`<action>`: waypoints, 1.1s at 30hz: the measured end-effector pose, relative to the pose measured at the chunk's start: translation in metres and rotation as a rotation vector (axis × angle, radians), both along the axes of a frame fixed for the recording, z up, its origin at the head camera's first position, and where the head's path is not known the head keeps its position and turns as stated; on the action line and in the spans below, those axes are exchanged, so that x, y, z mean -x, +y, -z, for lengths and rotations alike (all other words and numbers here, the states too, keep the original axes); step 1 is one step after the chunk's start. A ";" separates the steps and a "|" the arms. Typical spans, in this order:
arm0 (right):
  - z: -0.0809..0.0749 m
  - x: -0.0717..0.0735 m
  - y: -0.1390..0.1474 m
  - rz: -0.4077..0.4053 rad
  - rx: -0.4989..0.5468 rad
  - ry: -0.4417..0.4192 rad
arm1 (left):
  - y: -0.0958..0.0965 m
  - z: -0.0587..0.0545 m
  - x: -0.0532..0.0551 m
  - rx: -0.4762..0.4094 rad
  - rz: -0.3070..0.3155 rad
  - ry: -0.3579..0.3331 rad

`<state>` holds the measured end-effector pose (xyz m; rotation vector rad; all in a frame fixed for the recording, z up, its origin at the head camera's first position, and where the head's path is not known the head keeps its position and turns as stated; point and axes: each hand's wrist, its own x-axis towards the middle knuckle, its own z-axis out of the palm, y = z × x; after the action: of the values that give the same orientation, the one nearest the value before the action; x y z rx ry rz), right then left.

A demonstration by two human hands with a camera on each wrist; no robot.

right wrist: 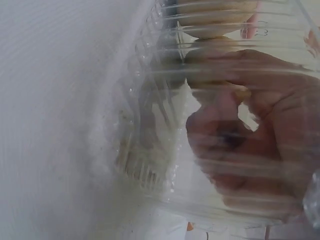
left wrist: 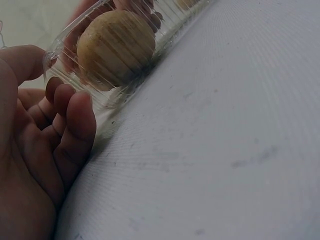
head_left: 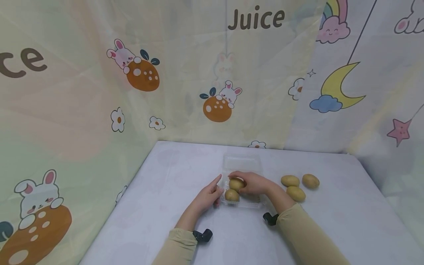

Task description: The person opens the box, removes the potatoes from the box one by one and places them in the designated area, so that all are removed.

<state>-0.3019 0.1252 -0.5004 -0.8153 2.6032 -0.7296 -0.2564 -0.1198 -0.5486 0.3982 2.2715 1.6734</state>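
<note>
A clear plastic clamshell box [head_left: 251, 202] lies on the table with its lid raised at the back. Two potatoes sit in its left half: a front potato [head_left: 232, 195] and a back potato [head_left: 236, 184]. My right hand [head_left: 253, 183] reaches into the box and grips the back potato, fingers over its far side and thumb at its near right. Through the wall, the right wrist view shows that hand [right wrist: 260, 125] behind plastic. At the box's left edge my left hand [head_left: 207, 197] holds the rim with the thumb, index finger extended, other fingers [left wrist: 75, 120] curled by the wall.
Three loose potatoes lie right of the box: a left one [head_left: 290, 180], a right one [head_left: 310, 181] and a nearer one [head_left: 296, 194], close to the right forearm. The white-covered table [head_left: 159, 176] meets printed cloth walls [head_left: 185, 55] at the back and sides.
</note>
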 end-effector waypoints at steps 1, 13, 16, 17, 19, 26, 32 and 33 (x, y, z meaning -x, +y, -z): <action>0.000 0.000 0.000 0.001 0.002 0.003 | 0.000 0.000 0.000 0.001 -0.002 -0.001; -0.009 -0.002 0.007 0.008 0.098 -0.038 | 0.001 -0.003 -0.001 0.003 -0.008 0.000; -0.011 -0.002 0.011 0.017 0.129 -0.059 | 0.000 -0.003 -0.001 0.002 -0.009 0.001; -0.012 -0.002 0.013 0.020 0.142 -0.066 | 0.000 -0.003 -0.001 0.002 -0.009 0.001; -0.014 -0.003 0.016 0.028 0.170 -0.073 | 0.001 -0.003 -0.001 0.006 -0.010 -0.005; -0.025 -0.010 0.033 0.061 0.251 -0.028 | 0.002 0.001 0.000 0.027 -0.022 -0.006; -0.026 -0.018 0.053 0.127 0.289 -0.039 | 0.001 0.002 0.001 0.039 -0.032 -0.004; -0.025 -0.019 0.057 0.133 0.299 -0.049 | 0.001 0.002 0.001 0.037 -0.032 -0.005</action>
<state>-0.2826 0.1818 -0.4751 -0.6972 2.5584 -1.1827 -0.2570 -0.1188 -0.5510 0.3506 2.3136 1.6434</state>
